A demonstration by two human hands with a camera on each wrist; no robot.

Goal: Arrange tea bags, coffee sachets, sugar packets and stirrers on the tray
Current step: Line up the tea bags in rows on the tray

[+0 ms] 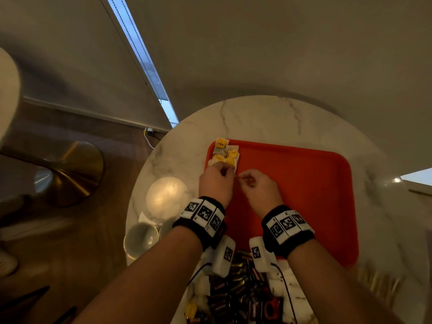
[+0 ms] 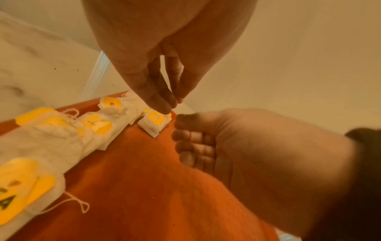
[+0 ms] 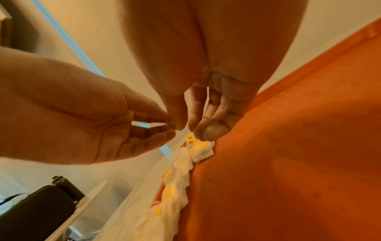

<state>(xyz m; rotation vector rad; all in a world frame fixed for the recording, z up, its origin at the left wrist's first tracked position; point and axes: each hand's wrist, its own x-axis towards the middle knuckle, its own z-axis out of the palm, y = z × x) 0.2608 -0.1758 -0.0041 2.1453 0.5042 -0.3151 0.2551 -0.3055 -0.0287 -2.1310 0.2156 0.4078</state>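
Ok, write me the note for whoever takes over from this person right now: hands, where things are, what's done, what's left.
Left hand: fingertips pinched together over the nearest tea bags; whether it holds anything is unclear.
Right hand: beside it, fingers curled, nothing visibly held.
Tea bags: lined up along the left edge of the red tray, one far tag overhanging the rim.
Sachet pile: on the table at the near edge, off the tray.
Done: tea bags placed.
Left: coffee sachets, sugar packets and stirrers; none is on the tray.
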